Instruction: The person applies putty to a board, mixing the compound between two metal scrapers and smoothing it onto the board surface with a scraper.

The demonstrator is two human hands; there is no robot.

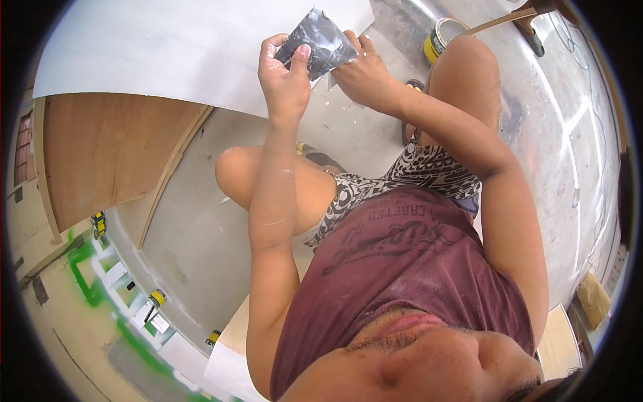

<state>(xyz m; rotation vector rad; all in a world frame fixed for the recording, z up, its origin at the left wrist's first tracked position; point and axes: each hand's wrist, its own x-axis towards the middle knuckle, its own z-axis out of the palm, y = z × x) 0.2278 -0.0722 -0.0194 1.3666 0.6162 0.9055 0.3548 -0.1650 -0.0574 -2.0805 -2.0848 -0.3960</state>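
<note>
My left hand [284,80] grips a dark, square flat plate [318,43] by its near left side, with the thumb laid on top. White paste is smeared over the plate's face, and some marks the fingers. Close against the plate's right corner is my right hand [365,74], its fingers curled and partly hidden. A small greyish edge shows below that corner, but what the right hand holds cannot be made out. Both hands are above the near right end of a large white panel [167,53].
A brown wooden board structure [114,154] stands under the panel's left part. Beyond my right knee is a yellow-and-black can [435,47] with a wooden stick [502,20] across it. Several small cans [157,298] line the left. A brown bag [593,301] lies far right, with cables [569,40] on the floor.
</note>
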